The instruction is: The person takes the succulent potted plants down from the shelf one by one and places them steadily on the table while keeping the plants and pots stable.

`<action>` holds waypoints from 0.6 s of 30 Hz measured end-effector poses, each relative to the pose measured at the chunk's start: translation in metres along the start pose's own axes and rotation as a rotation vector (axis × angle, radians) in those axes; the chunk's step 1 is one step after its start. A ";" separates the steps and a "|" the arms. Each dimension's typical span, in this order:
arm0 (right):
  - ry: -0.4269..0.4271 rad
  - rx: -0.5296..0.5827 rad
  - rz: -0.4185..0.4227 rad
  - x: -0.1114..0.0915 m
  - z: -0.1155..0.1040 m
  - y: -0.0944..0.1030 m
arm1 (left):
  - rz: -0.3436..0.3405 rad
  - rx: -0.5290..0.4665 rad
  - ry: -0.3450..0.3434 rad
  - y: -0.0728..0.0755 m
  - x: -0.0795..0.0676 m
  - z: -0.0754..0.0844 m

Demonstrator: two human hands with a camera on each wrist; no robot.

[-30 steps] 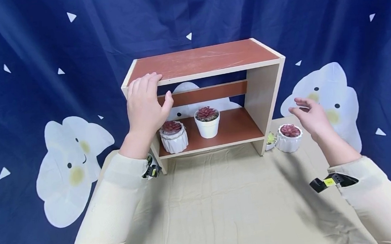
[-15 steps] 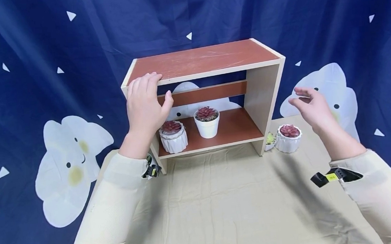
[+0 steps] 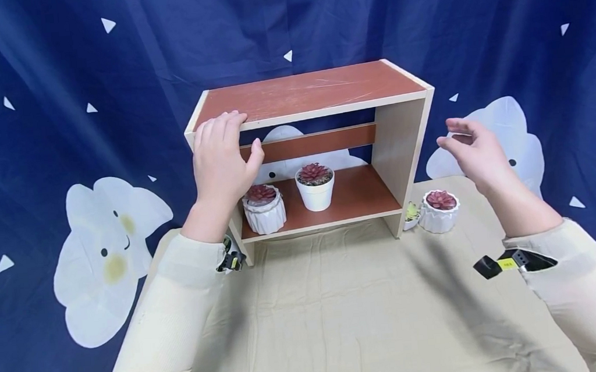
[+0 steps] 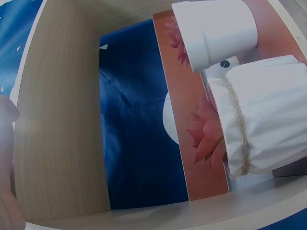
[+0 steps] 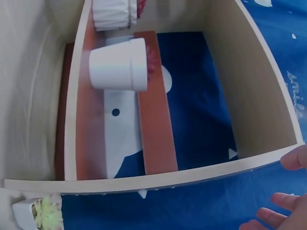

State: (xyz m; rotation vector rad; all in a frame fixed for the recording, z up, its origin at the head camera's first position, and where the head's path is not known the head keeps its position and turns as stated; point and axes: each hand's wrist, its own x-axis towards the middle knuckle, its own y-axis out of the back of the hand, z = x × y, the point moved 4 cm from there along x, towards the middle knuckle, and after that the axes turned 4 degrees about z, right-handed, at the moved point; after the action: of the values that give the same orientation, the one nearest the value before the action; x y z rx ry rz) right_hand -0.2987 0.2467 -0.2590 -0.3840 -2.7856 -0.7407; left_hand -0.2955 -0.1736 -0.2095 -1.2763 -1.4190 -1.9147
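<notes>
My left hand (image 3: 222, 160) rests on the top front edge of a small wooden shelf (image 3: 316, 88) at its left corner, fingers lying over the red-brown top. Empty and held in the air, my right hand (image 3: 479, 151) is just right of the shelf, fingers loosely bent. Inside, on the lower board, a ribbed white pot with a red succulent (image 3: 265, 212) stands at the left. Beside it is a smooth white pot with a red succulent (image 3: 315, 187). The left wrist view shows twine (image 4: 237, 124) tied round the ribbed pot's white covering.
Right of the shelf, another white pot with a red succulent (image 3: 439, 213) stands on the cloth-covered table (image 3: 328, 300). A small pot with a yellow-green succulent (image 3: 412, 215) sits between it and the shelf's side panel. A dark blue curtain (image 3: 316, 21) with clouds hangs behind.
My right hand has risen slightly, and its forearm has shifted a little to the right. The left hand, shelf and pots stay where they were.
</notes>
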 end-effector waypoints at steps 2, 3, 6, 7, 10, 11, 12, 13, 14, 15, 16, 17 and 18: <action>0.000 0.003 -0.001 0.000 -0.005 0.001 | 0.003 -0.001 -0.002 0.000 0.000 0.000; 0.001 0.002 -0.001 -0.001 -0.007 0.001 | 0.006 -0.001 -0.003 0.000 0.000 0.000; 0.003 0.002 -0.004 0.000 -0.013 0.001 | 0.011 -0.001 -0.006 0.000 0.000 0.000; 0.005 0.003 -0.005 0.000 -0.014 0.001 | 0.013 -0.002 -0.006 0.000 0.000 -0.001; 0.018 0.005 -0.004 -0.001 -0.018 0.001 | 0.015 -0.005 -0.008 0.000 0.000 0.000; 0.023 0.008 -0.001 -0.001 -0.020 0.002 | 0.017 -0.006 -0.009 0.000 0.000 0.000; 0.029 0.009 0.003 -0.001 -0.022 0.002 | 0.016 -0.007 -0.009 0.000 0.000 0.000; 0.034 0.013 0.006 -0.001 -0.023 0.003 | 0.018 -0.008 -0.010 0.000 0.000 0.000; 0.039 0.016 0.009 -0.001 -0.025 0.003 | 0.019 -0.009 -0.011 0.000 0.000 0.000; 0.043 0.018 0.011 -0.001 -0.027 0.003 | 0.019 -0.009 -0.010 0.000 0.000 0.000; 0.045 0.019 0.015 -0.001 -0.030 0.004 | 0.019 -0.010 -0.009 0.000 0.000 0.000; 0.048 0.018 0.018 -0.001 -0.032 0.004 | 0.018 -0.009 -0.009 0.000 0.000 0.000; 0.050 0.019 0.020 -0.001 -0.034 0.004 | 0.018 -0.010 -0.008 0.000 0.000 0.000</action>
State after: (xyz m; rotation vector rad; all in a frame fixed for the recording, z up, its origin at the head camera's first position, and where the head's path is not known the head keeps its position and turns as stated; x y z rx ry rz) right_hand -0.2913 0.2328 -0.2286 -0.3841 -2.7363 -0.7091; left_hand -0.2957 -0.1739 -0.2095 -1.2984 -1.3992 -1.9093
